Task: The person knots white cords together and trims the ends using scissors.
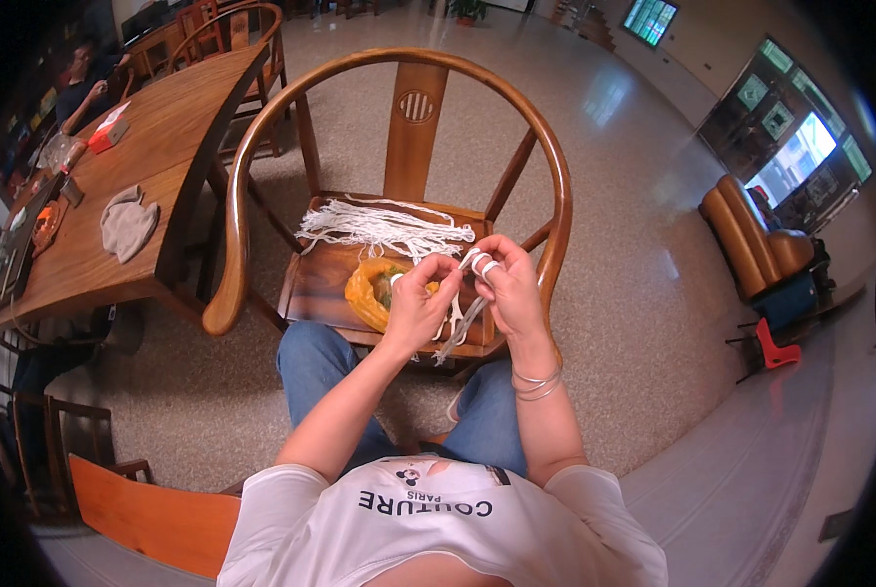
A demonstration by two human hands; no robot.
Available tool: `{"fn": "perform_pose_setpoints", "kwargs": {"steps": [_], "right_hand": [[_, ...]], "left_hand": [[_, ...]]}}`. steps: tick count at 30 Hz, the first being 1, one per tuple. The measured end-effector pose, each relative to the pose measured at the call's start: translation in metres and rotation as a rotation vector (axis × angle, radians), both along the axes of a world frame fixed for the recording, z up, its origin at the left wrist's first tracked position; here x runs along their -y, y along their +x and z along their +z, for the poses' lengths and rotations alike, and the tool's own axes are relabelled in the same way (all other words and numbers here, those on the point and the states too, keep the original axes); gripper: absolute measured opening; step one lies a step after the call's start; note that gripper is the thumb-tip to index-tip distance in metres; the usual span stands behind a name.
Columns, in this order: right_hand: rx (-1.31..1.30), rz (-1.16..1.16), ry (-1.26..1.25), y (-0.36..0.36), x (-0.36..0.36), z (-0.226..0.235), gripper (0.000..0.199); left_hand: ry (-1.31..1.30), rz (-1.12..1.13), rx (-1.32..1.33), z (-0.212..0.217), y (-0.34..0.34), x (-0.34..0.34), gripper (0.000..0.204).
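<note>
My left hand (420,305) and my right hand (507,286) meet above the seat of a wooden armchair (311,293). Between them is a white cord (470,259), pinched by the fingertips of both. White loops go round fingers of the right hand, and a white band shows on a left finger. Greyish strands (463,331) hang below the right hand. On the seat behind lies a bundle of white cords (379,225). An orange-yellow plastic bag (363,293) stands open beside my left hand, with something greenish inside. A pale looped object (457,311), partly hidden, lies under my hands.
The chair's curved armrest (555,186) rings the seat. At left a long wooden table (179,112) holds a beige cloth (129,224) and a red-and-white box (108,130). A person (81,83) sits behind it. A brown sofa (751,240) and a red chair (777,346) stand at right.
</note>
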State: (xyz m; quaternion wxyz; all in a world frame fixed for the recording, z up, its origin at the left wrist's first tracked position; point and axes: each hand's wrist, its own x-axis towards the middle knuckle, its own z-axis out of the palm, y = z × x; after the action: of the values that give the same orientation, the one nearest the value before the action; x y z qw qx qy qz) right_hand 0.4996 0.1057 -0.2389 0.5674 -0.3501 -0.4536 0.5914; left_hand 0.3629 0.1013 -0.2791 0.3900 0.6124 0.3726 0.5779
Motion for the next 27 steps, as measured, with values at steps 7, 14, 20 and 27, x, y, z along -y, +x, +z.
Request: {"fn": "perform_pose_setpoints", "kwargs": {"steps": [7, 14, 20, 27], "right_hand": [[0.004, -0.073, 0.0, -0.008, 0.003, 0.004, 0.007], [-0.003, -0.071, 0.023, -0.011, 0.003, 0.007, 0.008], [-0.05, 0.006, -0.005, 0.0, 0.0, -0.002, 0.009], [-0.067, -0.048, 0.004, 0.003, 0.0, 0.008, 0.008]], "left_hand": [[-0.107, -0.129, 0.174, -0.005, -0.001, 0.001, 0.012], [-0.181, -0.277, 0.309, -0.002, -0.002, -0.002, 0.012], [-0.038, -0.106, -0.017, 0.002, -0.007, -0.001, 0.012], [-0.155, -0.226, 0.307, 0.0, -0.005, 0.007, 0.012]]}}
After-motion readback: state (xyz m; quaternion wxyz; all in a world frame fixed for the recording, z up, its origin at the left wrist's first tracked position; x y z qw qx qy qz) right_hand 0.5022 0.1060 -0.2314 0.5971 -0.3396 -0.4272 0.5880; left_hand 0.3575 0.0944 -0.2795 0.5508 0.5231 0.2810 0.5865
